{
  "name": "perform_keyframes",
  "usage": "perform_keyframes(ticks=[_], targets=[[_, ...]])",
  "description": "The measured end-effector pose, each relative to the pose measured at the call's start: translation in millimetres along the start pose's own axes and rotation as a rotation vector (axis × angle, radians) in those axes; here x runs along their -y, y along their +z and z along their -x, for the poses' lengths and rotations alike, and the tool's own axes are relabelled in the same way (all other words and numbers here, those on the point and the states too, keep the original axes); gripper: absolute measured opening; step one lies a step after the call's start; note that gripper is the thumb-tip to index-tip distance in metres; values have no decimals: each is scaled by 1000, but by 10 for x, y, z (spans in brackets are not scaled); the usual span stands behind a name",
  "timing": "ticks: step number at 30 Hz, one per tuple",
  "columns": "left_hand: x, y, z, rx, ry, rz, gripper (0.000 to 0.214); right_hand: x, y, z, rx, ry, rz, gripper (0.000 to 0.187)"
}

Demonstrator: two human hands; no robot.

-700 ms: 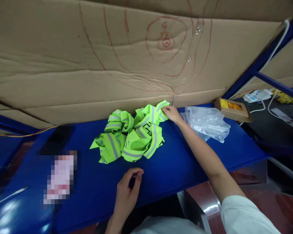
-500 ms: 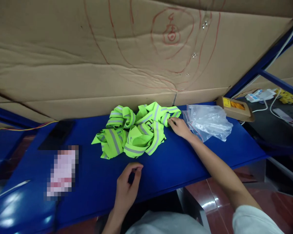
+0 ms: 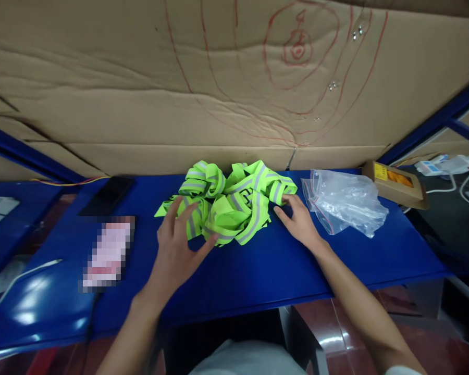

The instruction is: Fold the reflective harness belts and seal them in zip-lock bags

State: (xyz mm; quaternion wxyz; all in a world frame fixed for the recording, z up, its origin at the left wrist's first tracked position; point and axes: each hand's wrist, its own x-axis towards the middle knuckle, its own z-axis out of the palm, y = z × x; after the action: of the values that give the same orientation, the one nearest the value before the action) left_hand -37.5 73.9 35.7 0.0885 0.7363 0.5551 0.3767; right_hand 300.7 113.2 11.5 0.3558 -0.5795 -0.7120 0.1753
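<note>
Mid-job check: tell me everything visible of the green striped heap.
The heap is bright yellow-green: fabric-like bands with silvery-grey stripes, some looped, others crumpled together; dark markings show near the middle. It lies loosely on the blue table, close to the cardboard behind. At its right end, the right grip seems to touch a band. The spread left grip overlaps its left front in view; contact there cannot be told.

Straps [image 3: 234,208] on tbl [image 3: 238,281], bags [image 3: 347,200] R, cardbd [image 3: 121,114] behind.

Straps [image 3: 237,204] matt cloth; bags [image 3: 344,200] glossy plastic; panel [image 3: 219,78] creased, matt cardboard.
</note>
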Motion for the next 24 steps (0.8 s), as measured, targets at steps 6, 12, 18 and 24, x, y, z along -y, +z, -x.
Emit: perform_keyframes(ticks=[6,12,18,24], targets=[[346,236,-152,288,-119,-125,113,109,39,187,-120,-53,-70,62],[-13,238,-103,542,91,-77,93,-71,180,115,-81,-36,-66,50],[-80,-23,132,497,169,-171,91,-263,119,120,-221,36,-54,44],[192,-99,335,492,142,-219,70,-274,116,189,-275,85,-44,41]])
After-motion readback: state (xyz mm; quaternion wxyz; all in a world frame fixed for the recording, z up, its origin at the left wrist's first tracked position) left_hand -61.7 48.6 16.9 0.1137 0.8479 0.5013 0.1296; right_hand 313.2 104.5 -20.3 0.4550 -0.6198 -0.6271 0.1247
